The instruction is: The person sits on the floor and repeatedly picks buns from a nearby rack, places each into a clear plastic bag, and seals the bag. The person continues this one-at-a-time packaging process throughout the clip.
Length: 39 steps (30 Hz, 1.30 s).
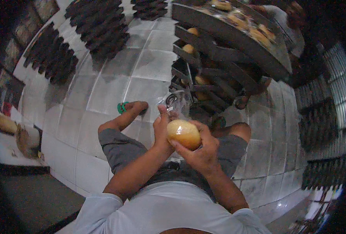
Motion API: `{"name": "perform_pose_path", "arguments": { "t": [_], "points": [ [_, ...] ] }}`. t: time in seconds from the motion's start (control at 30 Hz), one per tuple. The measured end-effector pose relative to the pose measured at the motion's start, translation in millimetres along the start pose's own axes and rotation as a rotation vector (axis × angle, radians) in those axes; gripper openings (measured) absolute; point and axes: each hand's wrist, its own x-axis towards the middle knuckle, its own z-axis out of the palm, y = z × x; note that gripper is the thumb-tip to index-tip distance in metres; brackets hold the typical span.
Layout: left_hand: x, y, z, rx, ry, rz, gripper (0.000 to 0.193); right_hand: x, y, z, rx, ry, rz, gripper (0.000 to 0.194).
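Observation:
A round golden bread bun (184,135) in clear plastic wrap sits between my hands, above my lap. My right hand (200,146) grips it, with the thumb along the near side and the fingers around the far right. My left hand (162,131) is at the bun's left side, thumb pointing up, by the loose clear plastic (180,102) that stretches away from the bun. Whether its fingers pinch the plastic is hard to tell. A dark ring-like shape shows through that plastic.
Stacked dark trays (219,55) holding buns stand ahead to the right, with wrapped buns (237,19) in the top one. Beyond them is another person (287,26). More dark stacks (99,26) stand on the tiled floor (152,64). A dark surface (29,199) lies at lower left.

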Motion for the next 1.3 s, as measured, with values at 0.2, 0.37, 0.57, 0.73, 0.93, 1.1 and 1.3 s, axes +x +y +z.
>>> {"name": "perform_pose_path", "arguments": {
  "t": [0.2, 0.37, 0.57, 0.73, 0.93, 1.1, 1.3],
  "points": [
    [-42, -36, 12, 0.214, -0.336, 0.488, 0.042, 6, 32, -29, 0.609, 0.232, 0.522, 0.052],
    [-54, -36, -10, 0.308, -0.584, 0.198, 0.064, -24, 24, -65, 1.300, -0.115, 0.767, 0.057],
    [-63, -40, -38, -0.037, -0.370, 0.008, 0.087, -58, 22, -17, 0.245, -0.036, 0.259, 0.065],
    [-12, -64, -79, -0.087, -0.424, -0.174, 0.056, -32, 20, -32, 0.460, -0.627, 0.060, 0.042],
    [-40, -52, -105, -0.100, -0.433, -0.497, 0.057, 201, 93, -228, 0.072, 0.039, 0.532, 0.042],
    [-77, -42, -64, 0.316, -0.828, -0.599, 0.071, 242, 147, -253, 0.826, -0.005, 0.982, 0.038],
    [-83, -30, -79, 0.373, -0.917, -0.567, 0.075, 138, 124, -194, 0.985, 0.656, 0.697, 0.032]
  ]
}}
